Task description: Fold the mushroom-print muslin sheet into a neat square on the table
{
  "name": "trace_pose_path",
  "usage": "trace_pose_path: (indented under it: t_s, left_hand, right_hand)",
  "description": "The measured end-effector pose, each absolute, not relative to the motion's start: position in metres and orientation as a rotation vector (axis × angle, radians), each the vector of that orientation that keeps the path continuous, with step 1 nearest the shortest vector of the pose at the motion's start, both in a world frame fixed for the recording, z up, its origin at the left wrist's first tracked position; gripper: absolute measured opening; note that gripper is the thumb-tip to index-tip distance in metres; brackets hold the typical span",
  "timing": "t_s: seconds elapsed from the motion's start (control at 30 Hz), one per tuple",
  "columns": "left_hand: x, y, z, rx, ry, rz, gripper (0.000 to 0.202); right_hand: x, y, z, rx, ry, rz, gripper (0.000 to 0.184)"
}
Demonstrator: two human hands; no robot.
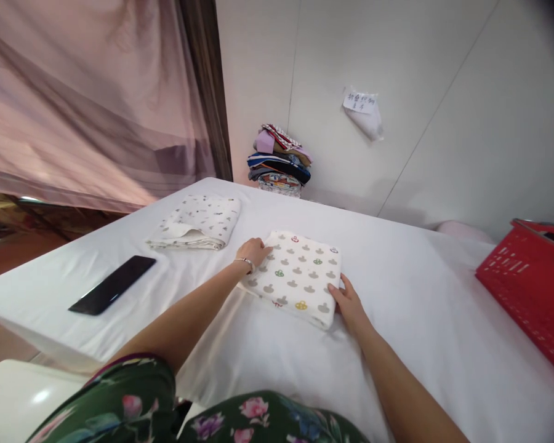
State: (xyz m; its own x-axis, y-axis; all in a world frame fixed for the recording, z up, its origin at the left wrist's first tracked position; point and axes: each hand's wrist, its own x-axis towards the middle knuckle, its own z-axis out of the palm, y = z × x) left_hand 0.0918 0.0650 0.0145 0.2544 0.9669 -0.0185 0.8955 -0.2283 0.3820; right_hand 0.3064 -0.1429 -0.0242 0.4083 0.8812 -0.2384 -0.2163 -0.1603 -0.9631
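Note:
A folded white cloth with a grey and coloured clover print (298, 274) lies on the white sheet in the middle. My left hand (253, 251) rests on its far left corner, fingers curled flat over the edge, a thin bracelet at the wrist. My right hand (348, 303) is at its near right corner, fingers tucked against and under the edge. Both hands touch this cloth. A second folded white cloth with small grey marks (198, 221) lies further left, apart from my hands.
A black phone (113, 284) lies at the left on the white-covered table (425, 289). A red plastic basket (533, 280) stands at the right edge. A pile of folded coloured clothes (280, 160) sits by the back wall. A pink sheer curtain (87, 98) hangs at left.

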Motion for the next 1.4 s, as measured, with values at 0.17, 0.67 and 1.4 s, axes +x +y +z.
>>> trace_pose_path:
  t_s: [0.17, 0.67, 1.4]
  left_hand:
    - [0.095, 0.062, 0.015, 2.152, 1.733, 0.268, 0.039]
    - [0.081, 0.051, 0.02, 2.195, 1.657, 0.369, 0.05]
    - [0.085, -0.004, -0.006, 2.772, 1.166, 0.27, 0.059]
  right_hand:
    - [0.306, -0.144, -0.024, -1.418, -0.65, 1.07, 0.076]
    - [0.308, -0.144, -0.024, -1.434, -0.665, 1.048, 0.078]
    - [0.353, -0.079, -0.003, -1.674, -0.529, 0.973, 0.086]
